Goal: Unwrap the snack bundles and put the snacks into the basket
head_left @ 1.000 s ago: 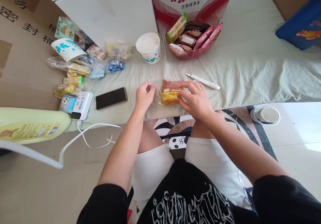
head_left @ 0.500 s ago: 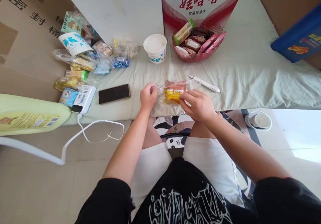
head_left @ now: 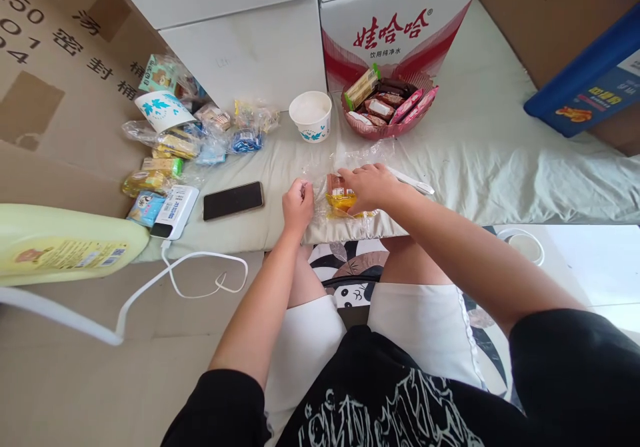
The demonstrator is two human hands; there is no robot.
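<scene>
Head view: brown packet (head_left: 335, 181) and yellow packet (head_left: 341, 203) lay together on the cloth-covered desk (head_left: 490, 173), near its front edge, between the hands, clear film (head_left: 317, 197) around them. Couldn't tell if they were in the film or on it. Left hand (head_left: 299, 201) was curled narrow at the film's left end, apparently pinching it. Right hand (head_left: 367, 188) had fingers spread over the packets, hiding their right part; grip or plain contact, couldn't tell.

White-handled tool (head_left: 414, 181) lay just beyond the right hand, partly covered by it. Upright paper cup (head_left: 315, 130) and red bowl (head_left: 369, 129) of wrapped snacks stood farther back, bowl against the printed carton (head_left: 400, 30). Phone (head_left: 233, 201) lay flat left of the left hand; white power bank (head_left: 176, 211), cable plugged in, beyond that.
</scene>
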